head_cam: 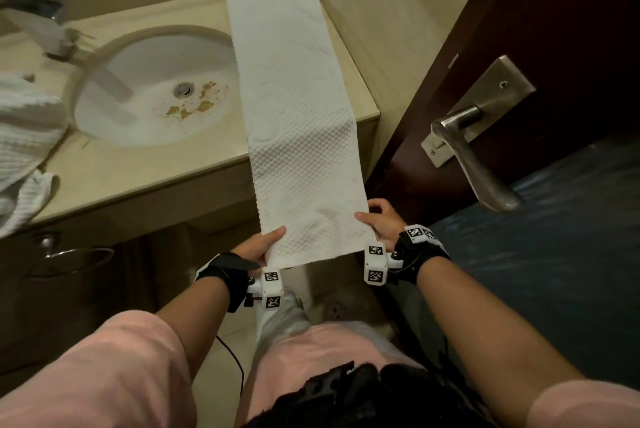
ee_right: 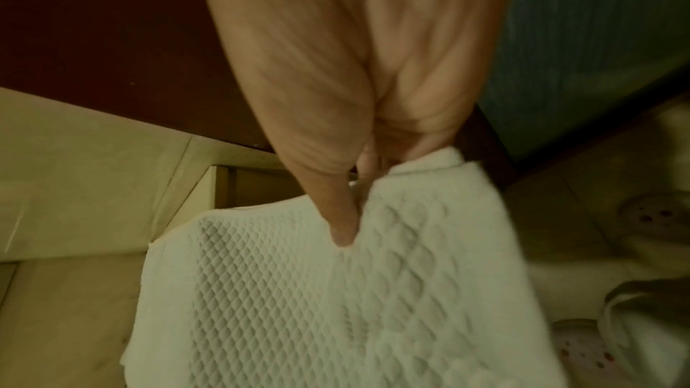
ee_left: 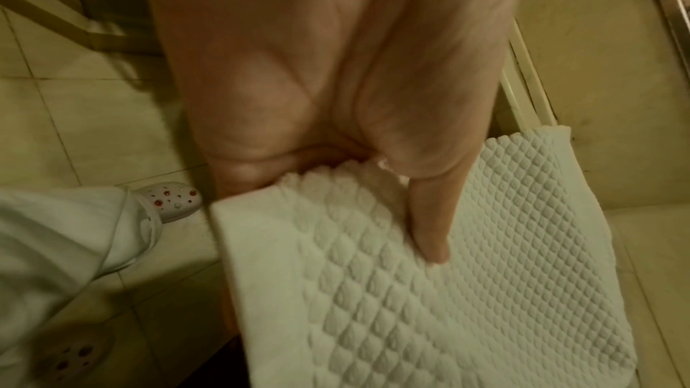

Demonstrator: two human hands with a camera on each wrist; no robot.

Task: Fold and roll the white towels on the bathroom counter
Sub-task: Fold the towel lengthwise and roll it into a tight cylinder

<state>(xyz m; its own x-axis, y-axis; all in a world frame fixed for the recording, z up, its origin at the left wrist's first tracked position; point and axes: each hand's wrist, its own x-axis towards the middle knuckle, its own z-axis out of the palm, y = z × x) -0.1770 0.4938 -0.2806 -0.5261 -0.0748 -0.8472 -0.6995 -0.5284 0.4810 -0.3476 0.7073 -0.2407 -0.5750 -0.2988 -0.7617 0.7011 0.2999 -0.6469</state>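
Observation:
A long white textured towel (head_cam: 294, 109), folded into a narrow strip, lies along the right side of the beige counter (head_cam: 138, 171) and hangs off its front edge. My left hand (head_cam: 261, 244) pinches the near left corner of the towel (ee_left: 410, 291), thumb on top. My right hand (head_cam: 379, 220) pinches the near right corner of the towel (ee_right: 336, 306), thumb on top. Both hands hold the near end up in the air, in front of the counter. A second white towel (head_cam: 20, 150) lies crumpled at the counter's left edge.
A white sink (head_cam: 156, 88) with brown stains sits left of the strip, with a metal tap (head_cam: 45, 22) behind it. A dark wooden door (head_cam: 519, 47) with a metal lever handle (head_cam: 481, 157) stands close on the right. A towel ring (head_cam: 69, 258) hangs below the counter.

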